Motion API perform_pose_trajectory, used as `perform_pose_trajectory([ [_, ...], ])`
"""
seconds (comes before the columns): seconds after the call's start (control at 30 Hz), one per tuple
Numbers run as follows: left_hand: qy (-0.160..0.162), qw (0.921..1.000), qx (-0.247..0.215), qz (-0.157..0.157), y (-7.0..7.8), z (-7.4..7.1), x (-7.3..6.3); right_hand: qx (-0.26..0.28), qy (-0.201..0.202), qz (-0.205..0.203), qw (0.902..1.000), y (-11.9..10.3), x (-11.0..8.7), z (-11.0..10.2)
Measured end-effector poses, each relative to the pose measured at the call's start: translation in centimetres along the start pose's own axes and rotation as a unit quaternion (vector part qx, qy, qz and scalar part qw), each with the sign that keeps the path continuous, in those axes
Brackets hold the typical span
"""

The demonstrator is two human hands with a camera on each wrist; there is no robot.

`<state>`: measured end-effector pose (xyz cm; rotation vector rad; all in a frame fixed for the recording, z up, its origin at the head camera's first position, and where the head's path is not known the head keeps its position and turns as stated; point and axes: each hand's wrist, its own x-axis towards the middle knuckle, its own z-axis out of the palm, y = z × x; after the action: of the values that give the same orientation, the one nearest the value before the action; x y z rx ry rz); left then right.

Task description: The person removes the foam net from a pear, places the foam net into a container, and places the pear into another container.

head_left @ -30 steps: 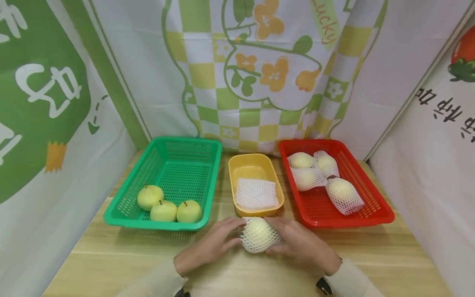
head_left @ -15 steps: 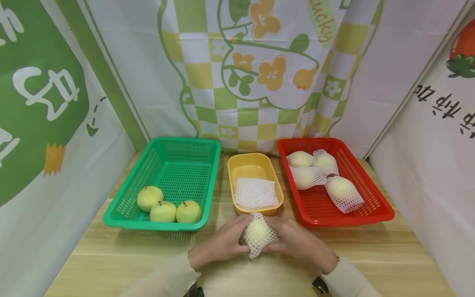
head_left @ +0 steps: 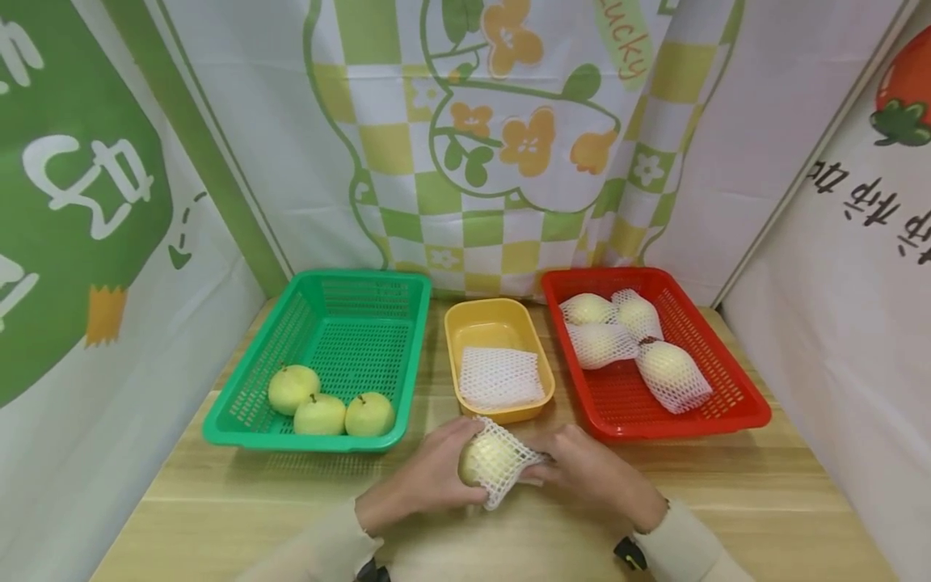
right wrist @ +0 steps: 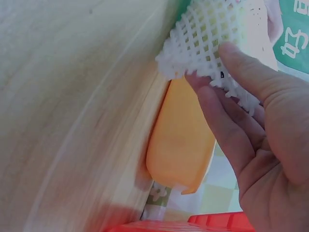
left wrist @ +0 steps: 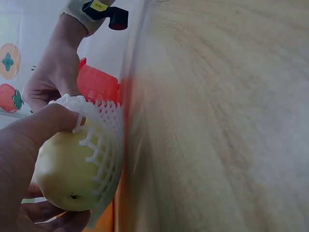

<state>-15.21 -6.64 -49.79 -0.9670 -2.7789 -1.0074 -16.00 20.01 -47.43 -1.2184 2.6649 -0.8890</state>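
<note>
A yellow-green pear (left wrist: 65, 169) sits partly inside a white foam net (head_left: 502, 461) over the wooden table. My left hand (head_left: 434, 469) grips the pear, thumb on top over the net's edge and fingers beneath. In the left wrist view, one end of the fruit is bare while the net covers the other side. My right hand (head_left: 582, 469) pinches the loose end of the net between thumb and fingers, to the right of the pear. The right wrist view shows the right thumb (right wrist: 241, 65) lying on the mesh, with fingers under the net's open edge.
A green basket (head_left: 360, 347) on the left holds 3 bare pears (head_left: 320, 415). Behind my hands stands a small yellow box (head_left: 490, 335) with flat foam nets (head_left: 502, 377). The red basket (head_left: 618, 404) at right contains several netted pears (head_left: 667, 370). Printed curtains enclose the table.
The pear has turned and shifted slightly left in my left hand, so its bare end shows. My right hand has moved from the fruit's side to the net's right end, pulling it out to a point.
</note>
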Motion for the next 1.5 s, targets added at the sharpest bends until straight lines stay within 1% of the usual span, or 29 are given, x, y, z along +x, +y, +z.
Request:
perform_pose_trajectory([
  [0.1,0.009,0.9999,-0.006,-0.001,-0.2,-0.3,-0.5,0.009,-0.001,-0.01,0.9999,0.0,0.1,-0.2],
  [0.27,0.006,0.9995,-0.024,-0.017,-0.3,-0.9,-1.2,0.016,-0.013,-0.015,0.9997,-0.3,0.3,-0.3],
  [0.4,0.013,0.9991,-0.026,-0.032,-0.4,-1.3,-1.9,0.017,-0.036,0.007,0.9992,-0.7,0.4,-0.5],
  [0.5,0.019,0.9987,-0.027,-0.038,-0.7,-1.7,-2.4,0.011,-0.045,0.025,0.9986,-0.7,0.4,-0.9],
  [0.67,0.017,0.9992,-0.016,-0.032,-1.4,-2.1,-3.1,-0.006,-0.046,0.038,0.9982,-0.4,0.2,-1.6],
  [0.73,0.015,0.9994,-0.009,-0.031,-1.5,-2.1,-3.1,-0.01,-0.052,0.049,0.9974,-0.5,0.3,-1.8],
  [0.83,0.009,0.9994,-0.001,-0.034,-1.4,-2.1,-3.1,-0.03,-0.059,0.053,0.9964,-0.9,0.7,-1.6],
  [0.9,0.004,0.9993,0.01,-0.037,-1.3,-2.2,-3.1,-0.049,-0.065,0.048,0.9955,-1.1,1.0,-1.2],
  [0.97,-0.003,0.999,0.028,-0.036,-1.2,-2.2,-3.0,-0.069,-0.068,0.035,0.9947,-1.3,1.5,-0.7],
  [1.07,-0.02,0.9982,0.045,-0.034,-0.9,-2.1,-2.9,-0.076,-0.074,0.022,0.9942,-1.4,2.1,0.2],
  [1.13,-0.035,0.9981,0.041,-0.029,-0.7,-2.0,-2.7,-0.067,-0.077,0.008,0.9948,-1.5,2.6,0.7],
  [1.23,-0.065,0.9974,0.024,-0.022,-0.4,-1.6,-2.5,-0.065,-0.077,-0.027,0.9945,-1.7,3.2,1.1],
  [1.3,-0.078,0.9967,0.022,-0.01,-0.3,-1.3,-2.3,-0.071,-0.076,-0.046,0.9936,-1.8,3.3,1.1],
  [1.37,-0.081,0.9965,0.022,0.0,-0.3,-1.1,-2.1,-0.073,-0.076,-0.053,0.993,-2.0,3.4,0.9],
  [1.4,-0.079,0.9965,0.025,0.006,-0.3,-1.1,-2.1,-0.071,-0.078,-0.05,0.9932,-2.0,3.4,0.8],
  [1.47,-0.075,0.997,0.019,0.009,-0.3,-1.1,-2.0,-0.067,-0.079,-0.044,0.9936,-2.1,3.2,0.5],
  [1.5,-0.074,0.9971,0.014,0.006,-0.3,-1.2,-2.0,-0.06,-0.08,-0.04,0.9942,-2.2,3.1,0.3],
])
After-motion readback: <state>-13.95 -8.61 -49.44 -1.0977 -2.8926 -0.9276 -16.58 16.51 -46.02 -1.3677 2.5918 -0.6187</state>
